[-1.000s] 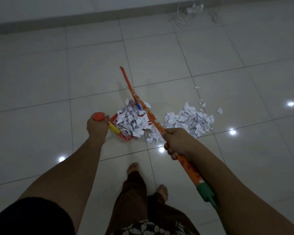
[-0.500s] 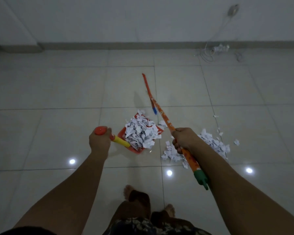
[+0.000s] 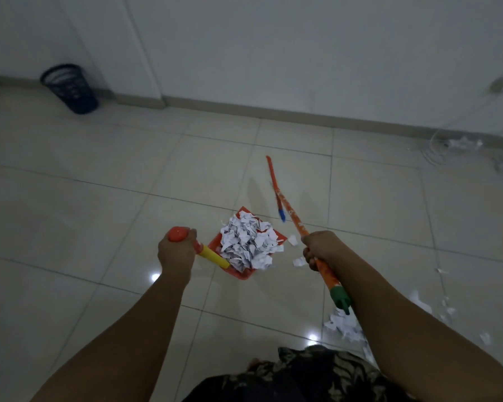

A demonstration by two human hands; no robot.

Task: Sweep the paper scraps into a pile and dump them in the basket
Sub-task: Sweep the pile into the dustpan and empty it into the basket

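Observation:
My left hand [image 3: 176, 252] grips the red-capped yellow handle of an orange dustpan [image 3: 238, 274], which is held up and heaped with white paper scraps [image 3: 249, 245]. My right hand [image 3: 320, 249] grips the orange broom stick [image 3: 291, 211]; its green end [image 3: 340, 298] points back toward me and its far end hangs over the floor. More scraps [image 3: 344, 326] lie on the tiles by my right forearm. A dark mesh basket [image 3: 69, 88] stands at the far left against the wall.
The tiled floor [image 3: 84, 213] stretches between me and the basket. White cables and a plug strip [image 3: 459, 145] lie along the wall at the right. A wall corner juts out beside the basket. A few loose scraps [image 3: 485, 338] dot the floor at right.
The loaded dustpan has come up off the floor and the broom has lifted away from the pile. My view has swung up and left, bringing the basket into sight; the leftover pile now lies behind my right arm.

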